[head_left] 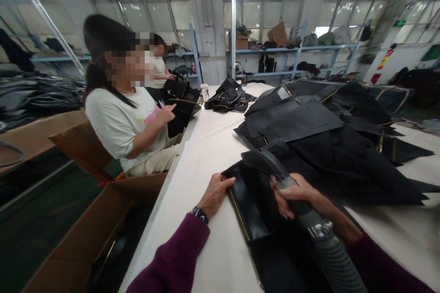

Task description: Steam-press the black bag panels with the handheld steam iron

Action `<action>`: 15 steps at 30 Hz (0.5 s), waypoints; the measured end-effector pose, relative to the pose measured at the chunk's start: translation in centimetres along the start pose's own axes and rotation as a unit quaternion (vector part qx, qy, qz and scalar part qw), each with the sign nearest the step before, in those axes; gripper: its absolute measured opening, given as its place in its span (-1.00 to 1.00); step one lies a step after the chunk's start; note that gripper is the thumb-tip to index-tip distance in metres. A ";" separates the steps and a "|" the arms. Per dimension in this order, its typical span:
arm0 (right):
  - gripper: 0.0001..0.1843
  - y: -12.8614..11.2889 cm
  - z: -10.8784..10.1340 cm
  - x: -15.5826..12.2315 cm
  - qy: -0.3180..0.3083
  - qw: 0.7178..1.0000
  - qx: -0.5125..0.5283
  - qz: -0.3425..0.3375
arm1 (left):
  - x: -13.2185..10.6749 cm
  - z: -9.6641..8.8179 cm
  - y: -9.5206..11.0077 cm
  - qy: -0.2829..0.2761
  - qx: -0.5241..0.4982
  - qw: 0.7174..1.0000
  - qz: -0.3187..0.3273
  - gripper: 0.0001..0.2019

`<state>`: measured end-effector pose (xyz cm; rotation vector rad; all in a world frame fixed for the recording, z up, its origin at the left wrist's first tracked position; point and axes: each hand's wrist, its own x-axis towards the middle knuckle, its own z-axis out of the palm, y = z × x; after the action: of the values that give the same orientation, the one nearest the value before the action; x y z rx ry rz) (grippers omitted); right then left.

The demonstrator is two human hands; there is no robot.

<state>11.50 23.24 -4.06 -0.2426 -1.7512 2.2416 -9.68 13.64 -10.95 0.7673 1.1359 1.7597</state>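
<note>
My left hand (216, 192) pinches the upper left edge of a black leather piece (252, 201) between thumb and fingers. A gold zipper (240, 222) runs down that piece's left side, and its lower part is matt black cloth. My right hand (297, 194) is closed around a dark hose nozzle (266, 161), taped at the grip, whose flat tip hangs above the top of the piece. From its rear a grey ribbed hose (338, 261) leads down to the bottom edge. A small shiny bit shows at my right fingertips, too blurred to name.
Black leather and cloth pieces are heaped (309, 123) on the white table (192, 183) at right, with a smaller pile (228, 96) farther back. A seated co-worker (127, 119) is at the left table edge, beside an open cardboard box (75, 238). Another person stands behind.
</note>
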 end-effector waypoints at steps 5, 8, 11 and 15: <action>-0.77 1.2 1.0 0.3 -0.031 0.999 -0.004 0.031 | -0.3 0.3 0.2 0.009 0.028 0.999 0.013 -0.84; -0.77 1.5 1.1 0.3 -0.039 0.998 -0.006 0.044 | -0.1 0.5 0.3 0.037 0.046 0.998 0.023 -0.83; -0.74 1.3 0.8 0.0 -0.033 0.999 -0.003 0.039 | 0.8 -0.9 0.7 0.116 0.068 0.990 0.041 -0.82; -0.72 0.5 0.4 -0.4 -0.020 1.000 0.004 0.023 | 1.3 -5.8 2.9 0.306 0.127 0.940 0.076 -0.91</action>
<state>11.67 22.65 -4.50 -0.2392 -1.7736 2.3003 -16.08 12.12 -10.53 0.4650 1.7832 2.0788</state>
